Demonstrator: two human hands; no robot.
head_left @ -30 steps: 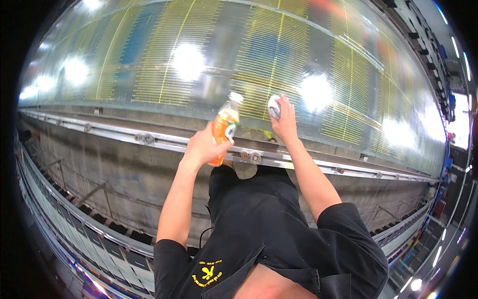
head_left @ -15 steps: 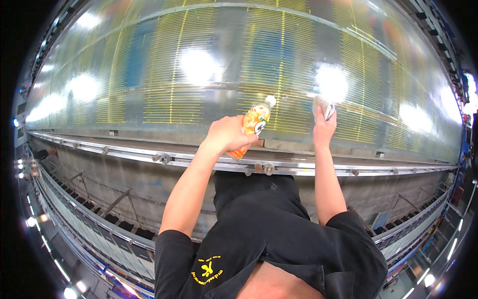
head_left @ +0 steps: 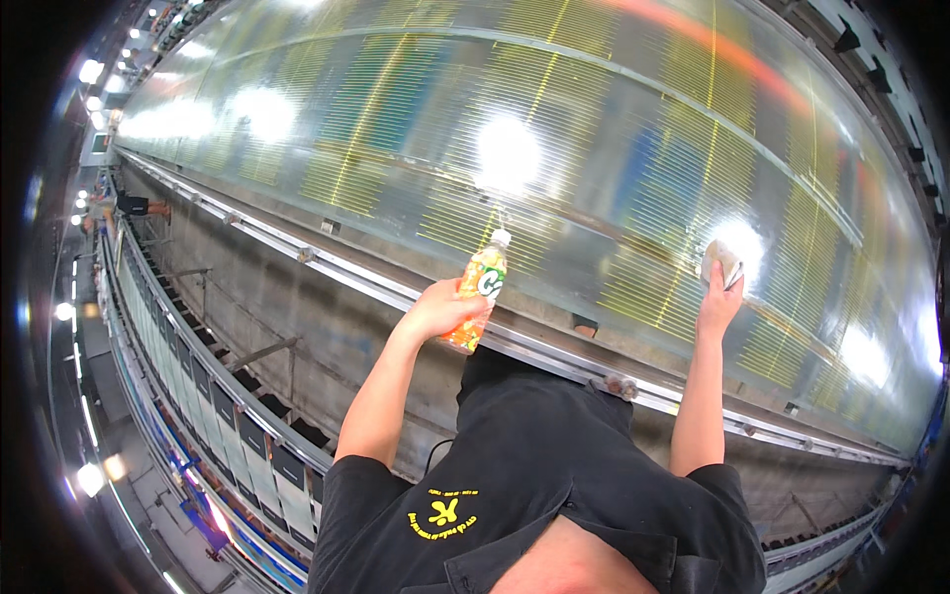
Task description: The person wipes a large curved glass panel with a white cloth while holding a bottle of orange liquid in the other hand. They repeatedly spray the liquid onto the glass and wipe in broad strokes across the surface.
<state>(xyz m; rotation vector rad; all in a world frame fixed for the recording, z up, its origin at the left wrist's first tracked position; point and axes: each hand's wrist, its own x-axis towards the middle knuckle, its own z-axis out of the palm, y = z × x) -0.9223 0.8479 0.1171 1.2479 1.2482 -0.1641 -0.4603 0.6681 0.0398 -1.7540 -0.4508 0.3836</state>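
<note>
Around a plastic bottle [head_left: 485, 282] with an orange label, my left hand [head_left: 435, 309] is closed. The bottle tilts with its white cap away from me, over the near edge of a long glossy translucent sheet [head_left: 584, 129] marked with thin yellow lines. Some small bright specks show by the cap; I cannot tell whether they are liquid. Further right, my right hand [head_left: 720, 305] grips a folded greyish cloth [head_left: 722, 261] against or just over the sheet, beside a bright glare. The cloth's underside is hidden.
A metal rail [head_left: 386, 287] with bolts and clamps runs along the sheet's near edge, between it and my body. Behind me stands another long framed table [head_left: 198, 366]. At the far left a person [head_left: 139, 205] is by the rail.
My view has turned, so the sheet and rail now slant down to the right. The bottle stands more upright in my left hand. My right hand with the cloth is further right.
</note>
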